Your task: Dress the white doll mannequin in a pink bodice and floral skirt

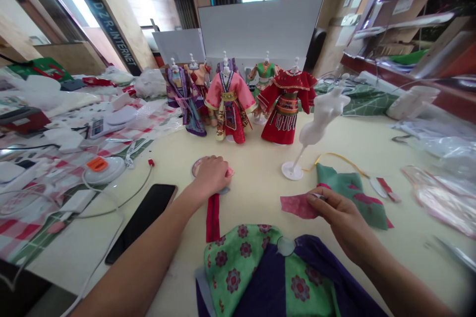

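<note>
My left hand is curled by the red strip, can't tell if it's gripping, while the pink scrap beyond the garment is end-pinched in my right hand, well apart, probably so most of it shows.

My bare left forearm stretches from near left toward the centre; my left hand, back upward, has curled fingers. My right hand, slightly nearer at right, pinches thumb to forefinger.
</note>
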Demonstrator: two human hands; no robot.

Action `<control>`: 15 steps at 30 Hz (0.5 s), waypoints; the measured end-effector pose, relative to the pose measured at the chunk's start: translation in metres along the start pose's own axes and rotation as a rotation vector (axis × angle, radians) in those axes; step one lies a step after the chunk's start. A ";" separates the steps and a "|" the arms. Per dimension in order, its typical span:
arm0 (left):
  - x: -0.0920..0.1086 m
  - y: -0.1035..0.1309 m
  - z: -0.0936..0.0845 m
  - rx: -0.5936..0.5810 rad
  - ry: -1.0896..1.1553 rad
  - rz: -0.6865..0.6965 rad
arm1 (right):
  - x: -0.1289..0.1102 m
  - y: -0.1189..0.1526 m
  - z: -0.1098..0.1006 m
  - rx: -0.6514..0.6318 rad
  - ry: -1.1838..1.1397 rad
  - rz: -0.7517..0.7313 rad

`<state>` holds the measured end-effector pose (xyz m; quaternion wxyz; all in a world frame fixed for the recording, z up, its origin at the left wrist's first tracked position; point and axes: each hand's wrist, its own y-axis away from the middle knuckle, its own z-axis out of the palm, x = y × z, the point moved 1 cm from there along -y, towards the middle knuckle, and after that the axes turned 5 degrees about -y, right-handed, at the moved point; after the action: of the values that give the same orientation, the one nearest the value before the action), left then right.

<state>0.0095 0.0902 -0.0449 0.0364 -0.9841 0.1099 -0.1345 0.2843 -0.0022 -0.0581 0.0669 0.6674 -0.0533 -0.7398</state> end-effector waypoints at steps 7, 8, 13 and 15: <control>0.004 -0.003 -0.011 -0.093 0.331 0.007 | 0.000 -0.002 -0.001 0.007 0.008 -0.003; 0.006 -0.002 -0.014 -0.104 0.384 0.015 | 0.000 -0.002 -0.001 0.005 0.007 -0.005; 0.020 0.002 -0.022 -0.134 0.890 -0.004 | -0.001 -0.002 -0.002 0.004 0.009 -0.015; 0.022 0.004 -0.024 -0.172 1.153 -0.044 | -0.001 -0.002 -0.003 -0.002 0.010 -0.020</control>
<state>0.0229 0.0805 -0.0170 -0.1121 -0.7533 0.1022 -0.6399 0.2870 -0.0001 -0.0580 0.0602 0.6714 -0.0455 -0.7372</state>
